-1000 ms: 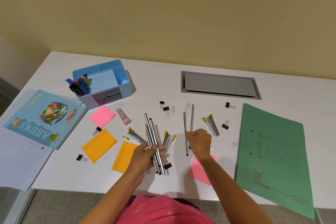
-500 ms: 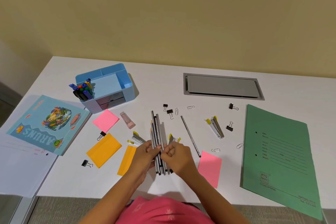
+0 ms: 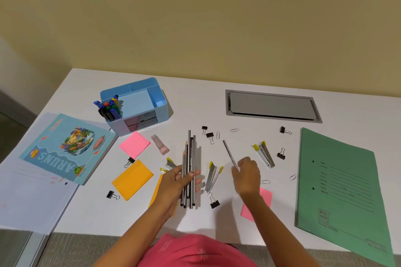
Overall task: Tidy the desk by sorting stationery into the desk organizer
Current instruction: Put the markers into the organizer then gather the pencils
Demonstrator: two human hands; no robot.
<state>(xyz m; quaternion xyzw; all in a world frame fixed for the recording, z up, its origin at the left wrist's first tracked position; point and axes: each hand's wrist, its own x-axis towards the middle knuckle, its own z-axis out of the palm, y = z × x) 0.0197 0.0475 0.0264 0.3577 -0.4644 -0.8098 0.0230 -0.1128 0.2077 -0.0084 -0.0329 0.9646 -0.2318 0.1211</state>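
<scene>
My left hand (image 3: 178,182) grips a bundle of several grey and black pencils (image 3: 189,154), points away from me, above the white desk (image 3: 195,102). My right hand (image 3: 247,176) is to its right, thumb and fingers pinching the near end of a single grey pencil (image 3: 228,151) that lies on the desk. The blue desk organizer (image 3: 160,102) stands at the back left, with several markers (image 3: 108,108) upright in its front-left compartment.
Small staplers (image 3: 211,176) (image 3: 264,154), black binder clips (image 3: 210,135), paper clips (image 3: 234,130), a pink eraser (image 3: 160,147), and pink (image 3: 134,144) and orange (image 3: 132,179) sticky notes are scattered about. A green folder (image 3: 342,180) lies right, a blue book (image 3: 65,147) left, a grey cable hatch (image 3: 271,106) behind.
My right hand passed a pencil into the left hand's bundle, then moved right to the single pencil left on the desk. The left hand kept holding the bundle.
</scene>
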